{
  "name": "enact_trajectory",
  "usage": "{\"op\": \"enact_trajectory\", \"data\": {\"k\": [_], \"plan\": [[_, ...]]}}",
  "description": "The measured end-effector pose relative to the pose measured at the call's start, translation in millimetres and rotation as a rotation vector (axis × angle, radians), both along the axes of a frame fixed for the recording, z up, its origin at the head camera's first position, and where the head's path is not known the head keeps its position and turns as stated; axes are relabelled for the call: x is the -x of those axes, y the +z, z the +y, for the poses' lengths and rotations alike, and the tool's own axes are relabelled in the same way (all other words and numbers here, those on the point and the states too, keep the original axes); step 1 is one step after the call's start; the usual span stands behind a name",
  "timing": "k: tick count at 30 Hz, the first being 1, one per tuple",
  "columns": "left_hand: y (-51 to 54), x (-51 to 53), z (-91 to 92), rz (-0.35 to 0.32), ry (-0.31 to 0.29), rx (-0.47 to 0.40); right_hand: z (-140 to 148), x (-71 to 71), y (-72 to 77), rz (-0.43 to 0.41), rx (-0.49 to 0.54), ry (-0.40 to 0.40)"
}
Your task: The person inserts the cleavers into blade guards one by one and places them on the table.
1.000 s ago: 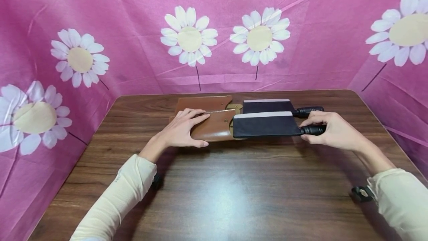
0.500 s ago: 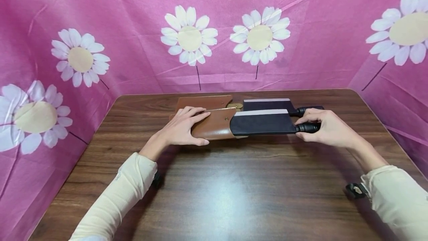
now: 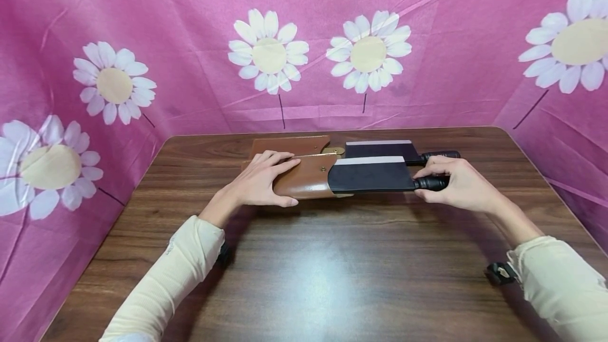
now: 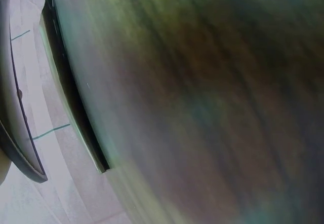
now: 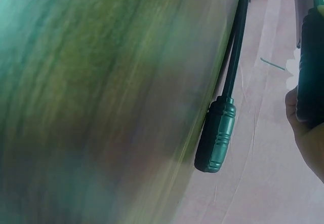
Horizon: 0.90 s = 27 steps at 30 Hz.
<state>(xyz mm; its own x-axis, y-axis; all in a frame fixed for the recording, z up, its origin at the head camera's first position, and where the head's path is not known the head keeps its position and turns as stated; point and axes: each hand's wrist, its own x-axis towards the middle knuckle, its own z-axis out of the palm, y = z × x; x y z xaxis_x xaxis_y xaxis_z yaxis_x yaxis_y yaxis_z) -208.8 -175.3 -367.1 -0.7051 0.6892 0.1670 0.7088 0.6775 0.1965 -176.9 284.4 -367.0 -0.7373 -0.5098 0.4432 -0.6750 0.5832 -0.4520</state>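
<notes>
In the head view my left hand (image 3: 258, 181) grips a brown leather sheath (image 3: 306, 176), thumb along its near edge and fingers over the top. My right hand (image 3: 458, 183) pinches the black ribbed handle (image 3: 431, 182) of a cleaver (image 3: 372, 176), which has a black blade with a pale upper edge. The blade's left end is inside the sheath's curved mouth; how deep it reaches is hidden. In the left wrist view the held sheath (image 4: 10, 97) is raised off the table. The handle (image 5: 313, 72) and part of the right hand (image 5: 306, 138) show in the right wrist view.
Behind lies a second brown sheath (image 3: 290, 145) with a tan snap strap (image 3: 334, 150). Beside it is a second black cleaver (image 3: 380, 150), its handle (image 3: 442, 155) pointing right. They lie on a wooden table (image 3: 304, 268) backed by pink flowered cloth (image 3: 190, 67).
My right hand has moved left with the cleaver, and its blade end has gone into the sheath's mouth. My left hand has stayed nearly still on the sheath.
</notes>
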Motion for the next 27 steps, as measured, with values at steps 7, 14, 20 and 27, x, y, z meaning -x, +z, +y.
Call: {"op": "enact_trajectory", "data": {"k": [7, 14, 20, 27], "plan": [[1.5, 0.6, 2.0, 0.009, -0.007, -0.016, -2.6, 1.5, 0.6, -0.004, 0.008, 0.011], [0.9, 2.7, 2.2, 0.020, -0.004, -0.006, -7.9, 1.2, 4.2, 0.001, 0.001, 0.024], [0.2, 2.3, 2.6, 0.011, -0.006, -0.001, -12.1, 3.2, 3.6, 0.017, -0.009, 0.031], [-0.2, 3.6, 5.5, 0.012, -0.009, -0.002, -16.9, 2.1, 4.0, 0.014, -0.004, 0.022]]}}
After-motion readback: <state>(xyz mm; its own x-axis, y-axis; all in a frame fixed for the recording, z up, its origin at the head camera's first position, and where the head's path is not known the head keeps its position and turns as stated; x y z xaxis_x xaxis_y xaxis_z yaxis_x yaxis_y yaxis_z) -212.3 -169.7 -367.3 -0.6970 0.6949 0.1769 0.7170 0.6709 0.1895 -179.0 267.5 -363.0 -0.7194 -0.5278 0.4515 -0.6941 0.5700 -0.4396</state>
